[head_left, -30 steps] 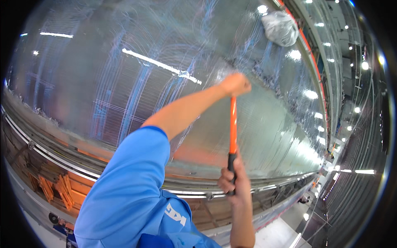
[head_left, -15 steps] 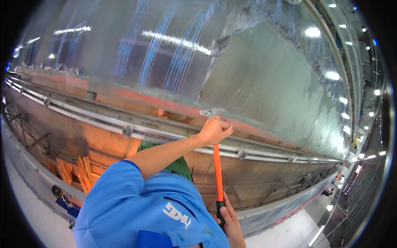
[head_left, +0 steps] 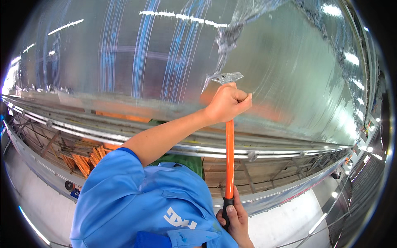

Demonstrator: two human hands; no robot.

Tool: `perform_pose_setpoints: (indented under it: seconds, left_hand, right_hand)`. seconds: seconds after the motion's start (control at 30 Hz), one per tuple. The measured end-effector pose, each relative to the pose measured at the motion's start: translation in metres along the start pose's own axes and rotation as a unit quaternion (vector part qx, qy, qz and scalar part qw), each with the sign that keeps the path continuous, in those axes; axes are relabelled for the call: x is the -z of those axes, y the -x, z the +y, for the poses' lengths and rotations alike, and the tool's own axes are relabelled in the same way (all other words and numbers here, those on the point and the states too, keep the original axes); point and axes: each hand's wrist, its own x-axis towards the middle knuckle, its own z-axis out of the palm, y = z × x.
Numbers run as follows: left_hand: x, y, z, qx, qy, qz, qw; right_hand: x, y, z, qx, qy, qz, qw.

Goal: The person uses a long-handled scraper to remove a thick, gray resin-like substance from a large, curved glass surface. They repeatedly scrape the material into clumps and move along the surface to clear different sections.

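A long scraper [head_left: 230,161] with an orange shaft, a black grip and a flat metal head lies across the view, its head pointing away from me. My left hand [head_left: 228,103] is closed round the shaft just below the head. Lower down, my right hand [head_left: 234,217] wraps the black grip. The metal head [head_left: 227,77] is at the large glossy greenish surface [head_left: 285,70], near the tip of a crumpled strip of clear film [head_left: 227,39]. Blue streaks run through the film-like layer [head_left: 144,53] left of that strip.
A metal rail [head_left: 186,148] with round fittings runs along the surface's near edge. Below it are a framework of struts [head_left: 248,175] and stacked orange pieces [head_left: 84,161]. A second crumpled film edge [head_left: 318,25] runs along the far right. Bright lamps reflect off the surface.
Both hands and the scraper have moved farther out over the surface. The scraper head went from near the rail up to the crumpled film's lower tip. The view has shifted too.
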Motion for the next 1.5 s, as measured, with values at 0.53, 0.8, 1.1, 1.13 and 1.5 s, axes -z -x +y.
perform_pose_setpoints:
  seconds: [0.53,0.8,1.1,1.13,1.5]
  left_hand:
    - [0.051,-0.312,0.027,-0.069,-0.075,-0.054,0.993]
    - [-0.009,-0.183,0.006,-0.107,-0.127,-0.074,0.983]
    - [-0.042,0.084,-0.011,-0.015,-0.117,-0.046,0.992]
    - [-0.038,0.107,-0.012,-0.011,-0.106,-0.024,0.994]
    - [0.003,0.054,-0.005,0.016,-0.01,0.001,1.0]
  right_hand:
    - [-0.088,-0.083,-0.238,0.081,0.009,-0.079,0.994]
    - [-0.021,-0.065,-0.101,0.092,-0.055,-0.108,0.988]
    - [0.069,0.012,0.091,-0.004,-0.042,-0.078,0.996]
    - [0.07,0.017,0.102,-0.005,-0.033,-0.065,0.997]
    - [0.01,0.016,0.033,-0.025,0.048,-0.086,0.995]
